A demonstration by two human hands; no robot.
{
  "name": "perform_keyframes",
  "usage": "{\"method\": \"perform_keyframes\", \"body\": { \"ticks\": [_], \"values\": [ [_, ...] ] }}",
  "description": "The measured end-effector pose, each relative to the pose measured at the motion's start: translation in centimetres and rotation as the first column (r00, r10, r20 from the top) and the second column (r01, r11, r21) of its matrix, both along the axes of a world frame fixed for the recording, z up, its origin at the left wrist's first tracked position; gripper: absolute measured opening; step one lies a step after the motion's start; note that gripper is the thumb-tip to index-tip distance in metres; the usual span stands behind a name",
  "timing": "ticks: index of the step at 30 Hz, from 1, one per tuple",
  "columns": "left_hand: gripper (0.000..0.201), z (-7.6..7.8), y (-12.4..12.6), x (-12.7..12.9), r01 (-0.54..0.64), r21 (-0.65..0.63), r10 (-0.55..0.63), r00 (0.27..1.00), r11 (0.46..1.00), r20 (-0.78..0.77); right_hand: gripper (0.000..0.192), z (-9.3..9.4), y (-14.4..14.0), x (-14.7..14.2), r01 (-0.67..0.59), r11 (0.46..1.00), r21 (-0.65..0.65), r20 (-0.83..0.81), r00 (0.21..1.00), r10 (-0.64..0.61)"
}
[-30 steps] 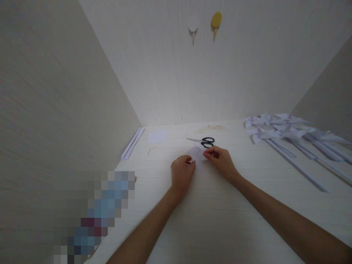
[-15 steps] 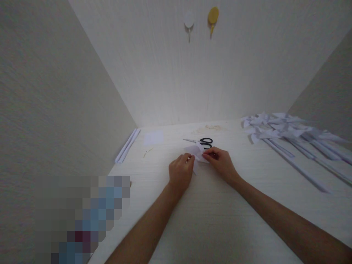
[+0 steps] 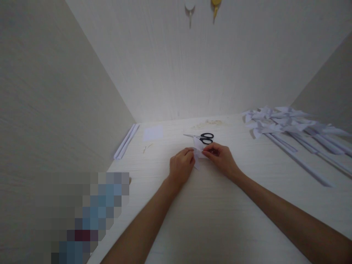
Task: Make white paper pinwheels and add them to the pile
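Between my two hands is a small white paper pinwheel (image 3: 198, 143), its cut points partly folded toward the middle. My left hand (image 3: 180, 165) is closed on its left side, fingertips curled over the paper. With thumb and forefinger, my right hand (image 3: 221, 158) pinches its right side near the centre. My fingers hide part of the folds. Just beyond the paper lie black-handled scissors (image 3: 206, 136), blades pointing left, with one paper point in front of them.
Several finished-looking paper pinwheels on rolled sticks (image 3: 294, 152) lie at the right. Rolled paper sticks (image 3: 126, 142) rest by the left wall, near a square paper sheet (image 3: 153, 132). Thin bits (image 3: 213, 122) lie at the back. Two hooks, one yellow (image 3: 216, 9), are on the wall.
My left fingers have shifted over the paper and flattened slightly, and a left paper flap has been drawn inward. My right hand keeps its pinch. The view has tipped slightly down.
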State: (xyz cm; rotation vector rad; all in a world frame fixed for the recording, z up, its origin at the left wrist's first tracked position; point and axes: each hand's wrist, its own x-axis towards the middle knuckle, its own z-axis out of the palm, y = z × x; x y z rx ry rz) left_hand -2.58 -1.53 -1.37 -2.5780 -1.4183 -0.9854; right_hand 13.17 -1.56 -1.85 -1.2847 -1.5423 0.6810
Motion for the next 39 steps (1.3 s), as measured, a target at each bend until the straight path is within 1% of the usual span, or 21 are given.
{"method": "perform_keyframes", "body": {
  "ticks": [3,7,11,18,23,28,32,39],
  "values": [
    [0.013,-0.23,0.11,-0.07,-0.007,-0.022,0.007,1.000,1.000,-0.019,0.008,0.06,0.02,0.03,-0.002,1.000,0.001,0.018,1.000,0.002],
    [0.017,-0.49,0.23,-0.32,0.013,0.004,-0.013,0.999,1.000,-0.042,0.007,0.23,-0.04,-0.01,0.011,1.000,0.001,0.050,0.999,-0.011],
    [0.017,-0.38,0.25,-0.36,0.036,0.060,-0.035,0.999,0.998,-0.018,0.006,0.35,-0.10,-0.06,0.022,1.000,-0.005,0.080,0.997,-0.022],
    [0.012,-0.61,0.37,-0.21,0.053,0.207,-0.063,0.997,0.977,0.041,0.005,0.19,-0.04,0.00,0.021,0.999,0.027,0.117,0.993,-0.024],
    [0.012,-0.69,0.52,-0.26,0.065,0.266,-0.101,0.987,0.962,0.125,0.003,0.28,-0.11,-0.05,0.010,0.999,0.049,0.121,0.993,-0.016],
    [0.011,-0.31,0.49,-0.29,0.086,0.304,-0.133,0.982,0.949,0.136,0.002,0.37,-0.12,-0.08,-0.006,0.998,0.059,0.113,0.994,-0.001],
    [0.012,-0.20,0.49,-0.27,0.099,0.292,-0.146,0.979,0.951,0.144,0.002,0.26,-0.06,-0.10,-0.016,0.999,0.052,0.100,0.995,0.010],
    [0.011,-0.30,0.59,-0.11,0.084,0.241,-0.124,0.980,0.967,0.157,0.002,0.03,0.00,-0.14,-0.036,0.998,0.050,0.089,0.996,0.031]
  ]
}}
